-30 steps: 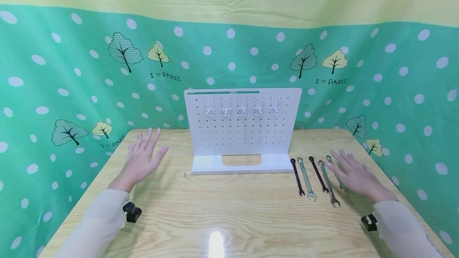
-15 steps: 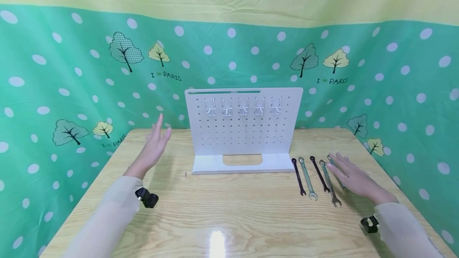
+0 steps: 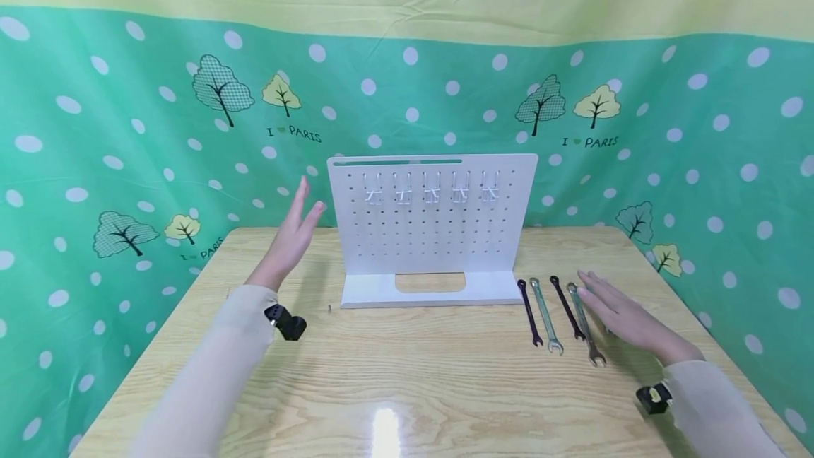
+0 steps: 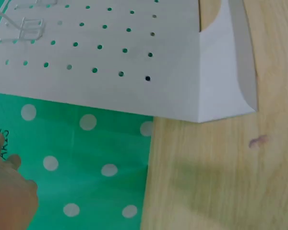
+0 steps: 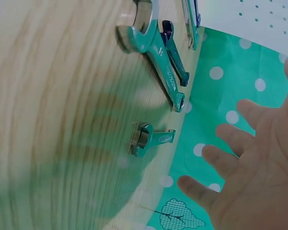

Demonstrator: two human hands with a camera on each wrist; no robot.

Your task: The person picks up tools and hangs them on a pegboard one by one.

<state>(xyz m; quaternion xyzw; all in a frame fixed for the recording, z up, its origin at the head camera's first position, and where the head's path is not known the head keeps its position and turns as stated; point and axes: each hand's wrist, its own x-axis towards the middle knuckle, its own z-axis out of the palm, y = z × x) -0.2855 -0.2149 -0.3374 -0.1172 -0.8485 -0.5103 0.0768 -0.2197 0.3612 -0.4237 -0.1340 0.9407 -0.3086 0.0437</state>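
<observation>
1. A white pegboard (image 3: 432, 235) stands upright on the wood-grain counter (image 3: 445, 387), toward its far side, with five wire hooks (image 3: 432, 195) in a row across its upper part.
2. Behind it hangs a green and yellow cloth (image 3: 407, 97) printed with dots and trees; a tiny speck (image 3: 329, 309) (mark or loose bit, too small to tell) shows just left of the board's base.
3. Right of the base lie, in order, a dark wrench (image 3: 530, 312), a silvery wrench (image 3: 545, 315), a second dark wrench (image 3: 567, 309), another silvery wrench (image 3: 584, 322) and a last wrench (image 5: 156, 138), which the right hand (image 3: 626, 315) mostly covers in the head view.
4. That hand hovers above the counter, released, its fingers extended; the right wrist view shows them spread and apart from the metal.
5. The left hand (image 3: 289, 242) is raised left of the board, well apart from the wrenches, also released, thumb away from straight fingers.
6. Both forearms, in pale sleeves (image 3: 210, 373), reach forward, each wrist bearing a black camera (image 3: 287, 324).
</observation>
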